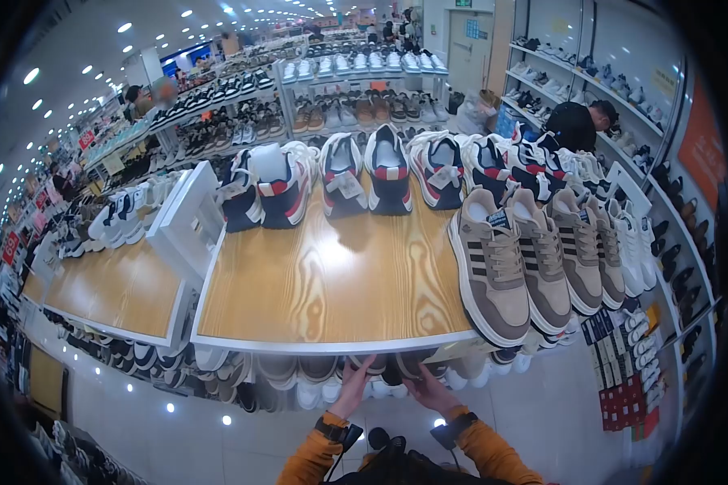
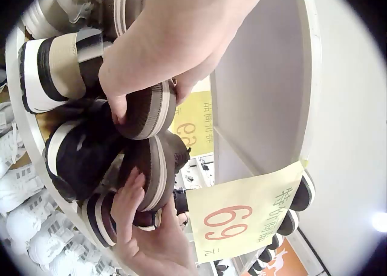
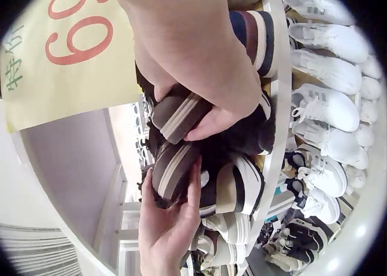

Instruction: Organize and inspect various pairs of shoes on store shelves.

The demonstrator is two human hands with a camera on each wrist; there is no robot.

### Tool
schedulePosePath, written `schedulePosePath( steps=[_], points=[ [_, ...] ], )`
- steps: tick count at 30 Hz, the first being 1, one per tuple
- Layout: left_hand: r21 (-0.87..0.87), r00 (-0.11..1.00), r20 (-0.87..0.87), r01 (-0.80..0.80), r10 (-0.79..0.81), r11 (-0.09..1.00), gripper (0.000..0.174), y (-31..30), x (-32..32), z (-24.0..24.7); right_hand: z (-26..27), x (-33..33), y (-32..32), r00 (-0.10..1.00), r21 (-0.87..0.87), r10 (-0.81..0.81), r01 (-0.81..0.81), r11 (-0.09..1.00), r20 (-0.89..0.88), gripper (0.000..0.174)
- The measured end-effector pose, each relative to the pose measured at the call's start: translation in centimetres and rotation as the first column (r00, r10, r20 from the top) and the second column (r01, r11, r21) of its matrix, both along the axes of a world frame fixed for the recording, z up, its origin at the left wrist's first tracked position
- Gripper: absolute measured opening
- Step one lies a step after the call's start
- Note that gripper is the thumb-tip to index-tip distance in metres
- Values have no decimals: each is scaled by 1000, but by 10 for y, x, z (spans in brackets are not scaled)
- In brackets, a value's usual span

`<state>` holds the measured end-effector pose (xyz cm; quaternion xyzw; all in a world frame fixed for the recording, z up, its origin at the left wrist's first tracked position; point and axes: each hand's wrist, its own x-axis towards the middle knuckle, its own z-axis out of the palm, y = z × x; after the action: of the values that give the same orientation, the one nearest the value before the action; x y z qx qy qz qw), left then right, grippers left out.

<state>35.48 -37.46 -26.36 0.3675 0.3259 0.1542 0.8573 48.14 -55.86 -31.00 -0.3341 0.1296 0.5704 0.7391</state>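
Below the front edge of the wooden display shelf (image 1: 332, 283), both hands reach in among shoes on the lower tier. My left hand (image 2: 169, 46) grips the toe end of a dark brown shoe (image 2: 145, 113) with a light-striped sole, thumb on one side and fingers on the other. Close beside it, my right hand (image 3: 193, 58) holds a matching dark brown shoe (image 3: 178, 116) the same way. The two shoes sit side by side, soles towards me. From above, the left hand (image 1: 352, 390) and right hand (image 1: 433, 393) partly cover them. A black shoe (image 2: 81, 155) lies right by them.
Beige sneakers (image 1: 493, 275) line the upper shelf's right side; white-and-navy sneakers (image 1: 388, 170) stand along its back. Yellow price signs (image 2: 242, 215) hang near the hands. White sneakers (image 3: 326, 70) fill a lower tier. A person in black (image 1: 578, 125) bends by the wall shelves.
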Motion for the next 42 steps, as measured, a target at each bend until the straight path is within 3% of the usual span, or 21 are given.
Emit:
schedulePosePath(
  steps=[3, 5, 11, 15, 17, 21, 22, 25, 26, 30, 33, 37, 40, 42],
  points=[
    [8, 992, -103, -68, 68, 998, 75, -3, 0, 5, 9, 3, -1, 992, 0, 59, -60, 998, 112, 41],
    [-122, 999, 36, -35, 40, 992, 68, -4, -6, 7, 34, 0, -4, 978, -25, 43, -39, 999, 203, 40],
    [-61, 994, 65, -85, 89, 994, 51, -49, -30, 39, 59, -3, -43, 937, -4, 164, -171, 985, 307, 40],
    [-76, 989, 89, -115, 121, 991, 53, -93, -47, 49, 40, 13, -89, 856, 19, 321, -360, 933, 405, 40],
    [-91, 977, 114, -172, 182, 981, 54, -122, -58, 46, 35, 20, -113, 812, 75, 294, -381, 922, 505, 39],
    [-43, 968, 85, -233, 236, 972, 54, -186, -81, 40, 38, 25, -154, 746, 25, 388, -475, 879, 540, 45],
    [-38, 964, 93, -247, 249, 968, 54, -203, -90, 30, 21, 28, -165, 702, -18, 498, -569, 822, 509, 55],
    [-53, 947, 97, -301, 305, 952, 51, -248, -109, 31, 38, 15, -193, 666, -126, 633, -644, 755, 394, 69],
    [-81, 938, 65, -336, 341, 939, 51, -263, -119, 31, 42, 9, -199, 661, -81, 651, -675, 733, 373, 80],
    [-82, 901, -7, -432, 433, 898, 50, -314, -166, 17, 49, -9, -219, 553, -124, 749, -768, 628, 366, 83],
    [-11, 883, -51, -467, 466, 884, 56, -337, -199, 22, 57, -25, -222, 454, -201, 791, -801, 564, 411, 83],
    [54, 855, -28, -517, 519, 854, 53, -353, -228, 40, 53, -45, -219, 410, -182, 792, -827, 532, 452, 81],
    [91, 864, -15, -501, 504, 861, 58, -351, -238, 53, 91, -50, -211, 396, -194, 747, -802, 564, 534, 80],
    [93, 881, 69, -473, 469, 876, 62, -342, -241, 59, 116, -51, -208, 308, -239, 701, -789, 566, 642, 79]
  ],
)
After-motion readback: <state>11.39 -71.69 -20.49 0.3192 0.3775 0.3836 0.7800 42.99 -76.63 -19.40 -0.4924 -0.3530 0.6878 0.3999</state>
